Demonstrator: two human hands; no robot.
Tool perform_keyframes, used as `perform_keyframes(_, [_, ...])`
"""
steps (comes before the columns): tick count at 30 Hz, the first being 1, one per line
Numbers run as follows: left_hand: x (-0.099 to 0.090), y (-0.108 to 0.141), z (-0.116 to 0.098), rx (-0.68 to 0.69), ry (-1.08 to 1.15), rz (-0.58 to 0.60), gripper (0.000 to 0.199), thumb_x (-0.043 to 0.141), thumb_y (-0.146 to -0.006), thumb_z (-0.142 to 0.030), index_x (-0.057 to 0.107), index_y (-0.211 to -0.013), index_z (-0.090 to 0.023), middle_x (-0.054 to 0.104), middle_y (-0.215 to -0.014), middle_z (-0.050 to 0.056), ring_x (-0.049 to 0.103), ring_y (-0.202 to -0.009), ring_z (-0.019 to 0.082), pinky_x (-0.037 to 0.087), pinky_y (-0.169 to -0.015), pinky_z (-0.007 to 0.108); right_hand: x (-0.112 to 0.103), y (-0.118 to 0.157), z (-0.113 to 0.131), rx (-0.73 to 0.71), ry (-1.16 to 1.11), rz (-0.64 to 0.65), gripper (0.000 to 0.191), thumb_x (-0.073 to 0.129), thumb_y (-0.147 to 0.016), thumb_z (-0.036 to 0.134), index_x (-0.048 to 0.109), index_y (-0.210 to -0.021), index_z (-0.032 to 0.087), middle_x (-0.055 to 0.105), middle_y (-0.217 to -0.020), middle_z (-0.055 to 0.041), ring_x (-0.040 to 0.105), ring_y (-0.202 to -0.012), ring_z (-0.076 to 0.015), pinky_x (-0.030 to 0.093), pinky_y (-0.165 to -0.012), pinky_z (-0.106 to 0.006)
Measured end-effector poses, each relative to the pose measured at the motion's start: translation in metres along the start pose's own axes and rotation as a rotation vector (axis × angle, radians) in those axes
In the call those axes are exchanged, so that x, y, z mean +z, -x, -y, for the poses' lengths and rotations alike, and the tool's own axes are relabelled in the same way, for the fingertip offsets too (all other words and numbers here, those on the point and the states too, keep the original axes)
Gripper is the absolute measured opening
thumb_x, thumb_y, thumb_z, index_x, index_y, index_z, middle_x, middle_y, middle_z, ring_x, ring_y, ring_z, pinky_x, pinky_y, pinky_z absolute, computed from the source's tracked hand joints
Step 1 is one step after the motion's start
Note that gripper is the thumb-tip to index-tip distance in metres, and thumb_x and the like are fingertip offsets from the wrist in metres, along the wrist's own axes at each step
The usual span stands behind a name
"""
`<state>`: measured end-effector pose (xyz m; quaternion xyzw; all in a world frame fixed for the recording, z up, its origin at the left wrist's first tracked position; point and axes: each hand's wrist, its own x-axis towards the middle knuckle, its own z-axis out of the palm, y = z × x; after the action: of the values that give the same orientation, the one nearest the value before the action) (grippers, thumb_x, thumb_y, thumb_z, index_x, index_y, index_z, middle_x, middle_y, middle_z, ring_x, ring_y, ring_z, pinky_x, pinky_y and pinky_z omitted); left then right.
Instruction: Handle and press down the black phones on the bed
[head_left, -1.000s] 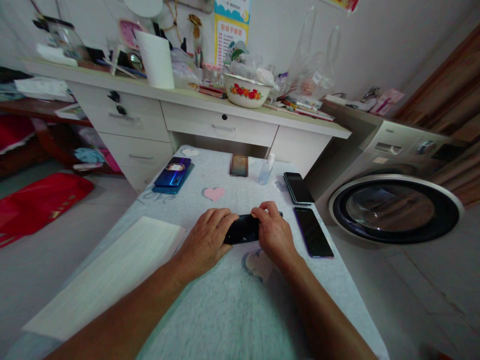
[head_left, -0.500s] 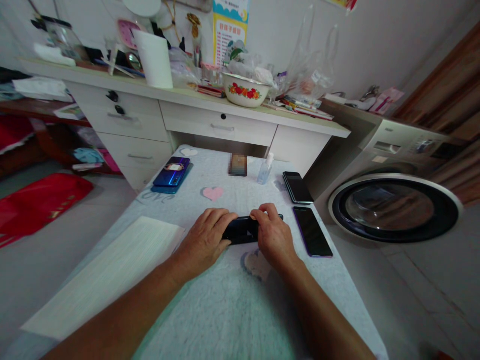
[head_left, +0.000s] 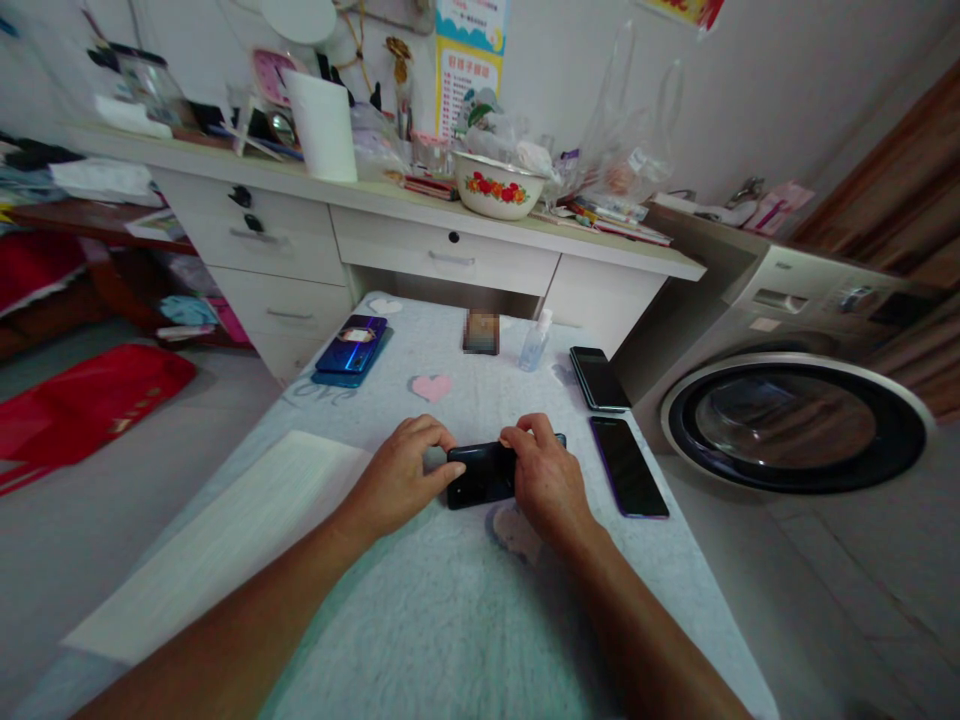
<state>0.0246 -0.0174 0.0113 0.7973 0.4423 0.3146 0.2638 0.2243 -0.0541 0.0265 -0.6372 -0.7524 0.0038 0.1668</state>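
A dark, glossy smartphone [head_left: 482, 474] is held lengthwise between my two hands, a little above or on the cloth-covered table [head_left: 420, 620]. My left hand [head_left: 405, 470] pinches its left end with thumb and fingers. Around its right end my right hand [head_left: 549, 478] is closed, hiding that part; a dark corner shows past the fingers. To the right lie a purple-edged phone [head_left: 628, 468] and, farther back, a stack of phones [head_left: 598, 378]. Two blue phones [head_left: 352, 345] lie overlapped at the far left.
A white paper strip [head_left: 225, 550] lies left of my hands. A clear spray bottle [head_left: 535, 342] and a small brownish, pixelated item [head_left: 481, 332] stand at the back. Beyond are a cluttered white desk [head_left: 495, 260] and a washing machine [head_left: 787, 400] on the right.
The phone's face has tilted more toward me, showing more of its surface. My left fingers have shifted to its left end, with the thumb now on its front. The view has shifted slightly.
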Motion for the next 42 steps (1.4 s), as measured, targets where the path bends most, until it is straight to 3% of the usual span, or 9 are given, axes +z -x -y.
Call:
perform_keyframes(12, [0.003, -0.002, -0.001, -0.016, -0.033, -0.212, 0.007, 0.059, -0.080, -0.024, 0.053, -0.078, -0.021, 0.056, -0.084, 0.000, 0.053, -0.087, 0.019, 0.042, -0.078, 0.034, 0.005, -0.002, 0.008, -0.063, -0.056, -0.086, 0.036, 0.035, -0.092, 0.015, 0.058, -0.117, 0.026, 0.052, -0.117, -0.0064, 0.055, -0.085, -0.0169, 0.041, -0.067, -0.026])
perform_keyframes(18, [0.006, -0.001, 0.000, -0.032, -0.042, -0.255, 0.007, 0.061, -0.080, -0.026, 0.056, -0.080, -0.021, 0.058, -0.081, -0.001, 0.055, -0.083, 0.019, 0.043, -0.076, 0.033, 0.005, -0.003, 0.005, 0.031, -0.055, -0.111, 0.039, 0.034, -0.091, 0.014, 0.059, -0.118, 0.027, 0.051, -0.118, -0.0064, 0.055, -0.088, -0.0179, 0.041, -0.068, -0.026])
perform_keyframes(22, [0.008, 0.000, 0.001, -0.036, -0.039, -0.262, 0.006, 0.061, -0.079, -0.025, 0.057, -0.080, -0.021, 0.059, -0.080, -0.001, 0.056, -0.081, 0.019, 0.043, -0.075, 0.032, 0.006, -0.002, 0.004, 0.070, -0.079, -0.140, 0.039, 0.033, -0.090, 0.012, 0.060, -0.114, 0.026, 0.051, -0.114, -0.0064, 0.054, -0.087, -0.0173, 0.042, -0.070, -0.025])
perform_keyframes(28, [0.011, 0.000, 0.001, -0.066, -0.023, -0.259, 0.005, 0.062, -0.080, -0.023, 0.059, -0.083, -0.020, 0.061, -0.081, -0.001, 0.057, -0.081, 0.018, 0.043, -0.073, 0.031, 0.012, 0.000, 0.015, -0.028, -0.147, -0.093, 0.038, 0.031, -0.092, 0.013, 0.057, -0.116, 0.025, 0.051, -0.115, -0.0065, 0.055, -0.092, -0.0170, 0.043, -0.078, -0.026])
perform_keyframes(42, [0.015, 0.000, -0.001, -0.086, 0.104, -0.239, 0.010, 0.066, -0.077, -0.030, 0.062, -0.074, -0.021, 0.065, -0.074, -0.002, 0.060, -0.073, 0.015, 0.046, -0.071, 0.028, 0.011, 0.005, 0.030, -0.176, -0.137, -0.009, 0.037, 0.034, -0.097, 0.022, 0.052, -0.128, 0.031, 0.054, -0.119, -0.0042, 0.056, -0.096, -0.0175, 0.044, -0.078, -0.025])
